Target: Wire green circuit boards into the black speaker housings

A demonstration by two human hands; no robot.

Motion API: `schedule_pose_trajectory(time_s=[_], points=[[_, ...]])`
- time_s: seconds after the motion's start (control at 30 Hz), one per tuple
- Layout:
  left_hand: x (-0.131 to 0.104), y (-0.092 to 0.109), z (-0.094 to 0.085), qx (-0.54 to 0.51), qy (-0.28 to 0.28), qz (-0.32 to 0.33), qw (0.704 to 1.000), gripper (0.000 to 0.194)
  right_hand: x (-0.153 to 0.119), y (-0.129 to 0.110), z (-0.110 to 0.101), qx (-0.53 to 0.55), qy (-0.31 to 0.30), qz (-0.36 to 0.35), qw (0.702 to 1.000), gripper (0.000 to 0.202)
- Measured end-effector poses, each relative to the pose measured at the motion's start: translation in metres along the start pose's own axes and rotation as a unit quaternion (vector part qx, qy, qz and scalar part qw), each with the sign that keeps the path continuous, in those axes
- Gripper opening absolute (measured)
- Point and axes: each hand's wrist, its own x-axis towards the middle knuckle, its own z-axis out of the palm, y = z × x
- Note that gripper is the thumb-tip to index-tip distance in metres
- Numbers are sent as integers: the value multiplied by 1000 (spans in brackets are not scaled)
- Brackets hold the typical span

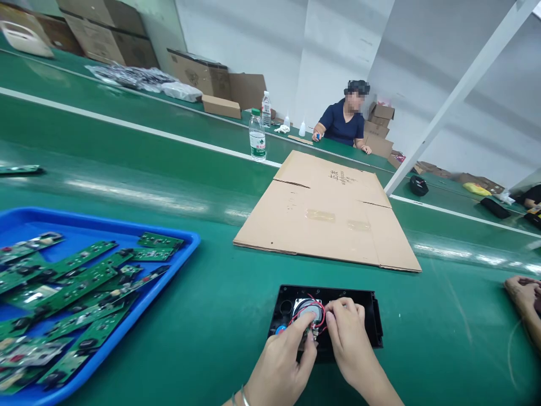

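A black plastic housing [367,332] lies on the green bench in front of me, with a round speaker [307,307] and red wires [323,307] inside it. My left hand [285,355] reaches over its left part, thumb and forefinger closed around a small part by the speaker that I cannot make out clearly. At the left of the housing a blue round piece [280,329] shows. My right hand [349,327] is over the middle of the housing, its fingertips pinched together at the red wires. What lies between those fingertips is mostly hidden.
At left stands a blue tray [186,248] of green circuit boards [97,282]. Beyond the housing lies flattened cardboard [329,208], with a water bottle [257,138] behind it. Another person [344,121] sits across; someone's hands [524,296] rest at far right.
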Motion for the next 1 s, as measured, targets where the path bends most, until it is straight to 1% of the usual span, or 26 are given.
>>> schedule_pose_trajectory(time_s=[0.03, 0.1, 0.17, 0.23, 0.3, 0.37, 0.43, 0.5, 0.6, 0.7, 0.87, 1.0], points=[[1, 1, 0, -2, -6, -5, 1000, 25, 0, 1, 0, 19, 3, 12, 1000, 17], [2, 2, -1, -11, -22, -24, 999, 24, 2, 5, 1, 68, 31, 43, 996, 13], [3, 1, -1, -30, -35, -62, 997, 22, 3, 9, 0, 124, 75, 66, 987, 13], [3, -1, 0, -69, -39, -110, 991, 20, 5, 11, -2, 165, 113, 67, 977, 14], [2, -4, 3, -119, -32, -147, 981, 19, 6, 10, -4, 182, 128, 31, 974, 14], [1, -5, 5, -158, -23, -173, 972, 19, 5, 8, -4, 172, 138, -37, 975, 15], [0, -6, 6, -176, -18, -192, 965, 20, 4, 5, -2, 145, 153, -103, 972, 14], [0, -6, 6, -179, -17, -206, 962, 22, 3, 2, 0, 114, 161, -144, 970, 11], [1, -6, 6, -179, -16, -208, 962, 23, 2, 0, 2, 78, 144, -164, 973, 12], [2, -6, 6, -181, -18, -199, 963, 21, 3, 0, 1, 50, 136, -158, 977, 17], [3, -4, 4, -174, -3, -160, 972, 19, 3, 0, 2, 26, 117, -143, 982, 17], [4, -3, 2, -151, -10, -130, 980, 19, 3, 0, 3, 26, 111, -141, 983, 16]])
